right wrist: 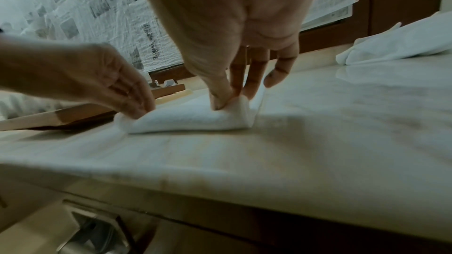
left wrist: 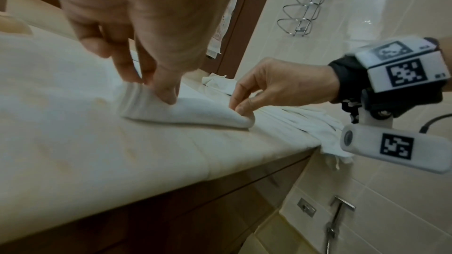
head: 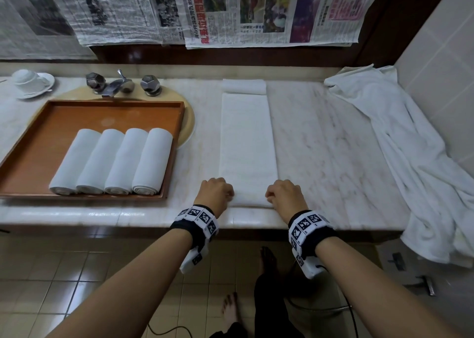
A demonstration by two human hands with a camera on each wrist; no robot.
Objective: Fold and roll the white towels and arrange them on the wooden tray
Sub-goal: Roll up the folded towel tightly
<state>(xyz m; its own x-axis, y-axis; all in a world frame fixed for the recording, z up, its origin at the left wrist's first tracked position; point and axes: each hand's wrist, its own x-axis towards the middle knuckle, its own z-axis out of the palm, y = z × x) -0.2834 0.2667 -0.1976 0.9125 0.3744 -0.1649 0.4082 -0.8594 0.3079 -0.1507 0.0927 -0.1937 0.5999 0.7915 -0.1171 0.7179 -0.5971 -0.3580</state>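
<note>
We're in a bathroom: marble tabletop (head: 320, 132) with a chrome faucet (head: 120, 83) over a covered basin, tiled walls and floor, wire towel rack (left wrist: 308, 1), bidet sprayer (left wrist: 337, 217).

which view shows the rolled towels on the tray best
The head view: all four rolled towels lie side by side in the wooden tray. The right wrist view shows only the tray's edge; the left wrist view shows neither.

A bathroom with a pale marble table

The table (head: 320, 137) is long and white with grey lines in it. Sheets of newspaper (head: 272, 11) hang over the window behind it, in a dark wood frame (head: 256, 55). The wall (head: 441, 45) on the right has big cream tiles. The floor (head: 64, 273) has small tan tiles. The light is dim
</note>
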